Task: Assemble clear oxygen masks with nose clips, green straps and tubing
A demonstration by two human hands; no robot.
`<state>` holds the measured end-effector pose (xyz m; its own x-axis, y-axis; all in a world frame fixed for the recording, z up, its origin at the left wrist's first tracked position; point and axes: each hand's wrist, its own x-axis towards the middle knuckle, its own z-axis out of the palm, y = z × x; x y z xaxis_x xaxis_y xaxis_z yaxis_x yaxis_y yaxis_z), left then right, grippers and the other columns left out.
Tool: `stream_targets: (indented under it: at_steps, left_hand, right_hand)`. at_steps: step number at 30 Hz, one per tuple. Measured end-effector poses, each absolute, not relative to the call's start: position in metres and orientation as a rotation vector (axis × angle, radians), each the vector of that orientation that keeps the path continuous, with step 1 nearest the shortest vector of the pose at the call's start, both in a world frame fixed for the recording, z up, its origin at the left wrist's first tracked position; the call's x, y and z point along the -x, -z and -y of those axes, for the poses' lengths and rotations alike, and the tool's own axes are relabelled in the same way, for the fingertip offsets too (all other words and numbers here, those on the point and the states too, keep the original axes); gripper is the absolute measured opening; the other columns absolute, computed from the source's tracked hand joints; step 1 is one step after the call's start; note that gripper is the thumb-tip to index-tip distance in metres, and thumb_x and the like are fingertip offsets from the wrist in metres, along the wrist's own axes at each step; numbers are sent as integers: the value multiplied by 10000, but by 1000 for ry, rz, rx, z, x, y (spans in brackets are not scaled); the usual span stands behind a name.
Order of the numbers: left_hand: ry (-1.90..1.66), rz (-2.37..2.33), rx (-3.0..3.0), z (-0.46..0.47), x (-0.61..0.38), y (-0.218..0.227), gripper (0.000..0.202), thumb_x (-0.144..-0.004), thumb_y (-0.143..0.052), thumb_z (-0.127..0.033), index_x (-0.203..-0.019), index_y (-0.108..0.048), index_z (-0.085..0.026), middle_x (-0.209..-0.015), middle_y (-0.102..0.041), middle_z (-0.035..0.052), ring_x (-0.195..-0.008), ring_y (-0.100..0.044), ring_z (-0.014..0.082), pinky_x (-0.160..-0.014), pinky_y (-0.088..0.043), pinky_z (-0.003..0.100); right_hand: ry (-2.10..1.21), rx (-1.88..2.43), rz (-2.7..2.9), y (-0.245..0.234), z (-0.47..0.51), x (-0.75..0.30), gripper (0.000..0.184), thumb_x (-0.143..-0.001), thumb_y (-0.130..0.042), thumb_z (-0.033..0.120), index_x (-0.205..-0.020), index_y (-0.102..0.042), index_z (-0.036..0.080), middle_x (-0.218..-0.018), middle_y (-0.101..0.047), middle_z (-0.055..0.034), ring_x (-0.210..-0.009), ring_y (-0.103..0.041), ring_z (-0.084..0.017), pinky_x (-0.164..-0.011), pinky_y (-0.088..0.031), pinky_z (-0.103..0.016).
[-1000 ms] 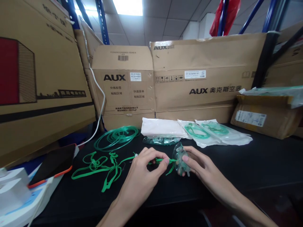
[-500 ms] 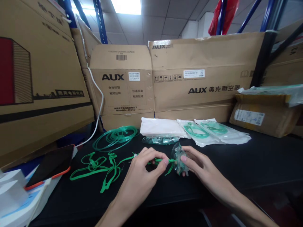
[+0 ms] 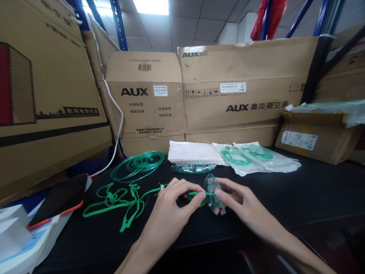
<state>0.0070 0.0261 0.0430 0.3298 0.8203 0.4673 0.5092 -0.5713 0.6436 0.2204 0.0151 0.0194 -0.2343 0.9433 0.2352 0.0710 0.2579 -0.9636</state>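
Note:
My left hand (image 3: 175, 211) pinches a green elastic strap (image 3: 196, 195) between thumb and fingers over the black table. That strap runs to a clear plastic mask (image 3: 211, 190), which my right hand (image 3: 238, 203) grips from the right side. Both hands sit close together at the table's middle. More green straps (image 3: 119, 201) lie tangled to the left of my left hand. A coil of green tubing (image 3: 138, 164) lies behind them.
Sealed white bags with green tubing (image 3: 256, 158) and a flat white pouch (image 3: 194, 153) lie behind the hands. A phone in an orange case (image 3: 59, 198) rests on white boxes at the left. Large cardboard cartons (image 3: 236, 91) wall the back and left; a brown parcel (image 3: 313, 139) sits right.
The mask has turned more edge-on in my right hand, and the strap's loose end has drawn in toward the hands. Both hands stay in the same spot.

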Motion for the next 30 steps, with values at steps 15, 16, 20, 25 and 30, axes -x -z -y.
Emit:
stream_targets:
  at_steps: [15,16,20,25,30]
  left_hand:
    - [-1342,-986,-2486,-25,-9,-35,79,-953,-697,-193,-966,-746,-253,-892,-744,-17,-826,-573,208,-801,-426,357]
    - [-1324,-1002,-2477,-25,-10,-36,79,-961,-687,-201,-951,-746,-253,-883,-744,-18,-820,-572,207,-809,-420,362]
    - [-1179,-1136,-2386,-25,-12,-38,144,-978,-644,-253,-881,-750,-259,-841,-741,-24,-816,-589,213,-822,-408,373]
    - [-1028,-1197,-2171,-25,-12,-42,209,-962,-613,-331,-838,-767,-264,-810,-735,-26,-815,-636,210,-797,-444,344]
    - [-992,-1164,-2051,-25,-11,-46,262,-949,-601,-363,-763,-744,-248,-761,-745,-33,-799,-670,213,-881,-462,349]
  right_hand:
    - [-1198,782,1559,-12,-20,-220,289,-1016,-626,441,-1187,-476,263,-918,-655,28,-614,-702,-112,-575,-497,-237]
    - [-1192,787,1563,-12,-19,-221,287,-1012,-631,444,-1184,-484,267,-955,-650,23,-612,-702,-109,-571,-496,-238]
    - [-1155,815,1575,-13,-18,-220,260,-997,-652,438,-1160,-530,276,-1137,-597,-5,-617,-696,-90,-577,-504,-252]
    - [-1123,799,1563,-13,-14,-218,245,-986,-669,394,-1167,-540,290,-1232,-572,-21,-665,-699,-95,-618,-530,-272]
    - [-1060,897,1641,-16,-7,-217,219,-984,-671,380,-1168,-587,295,-1011,-637,15,-742,-699,-128,-713,-542,-287]
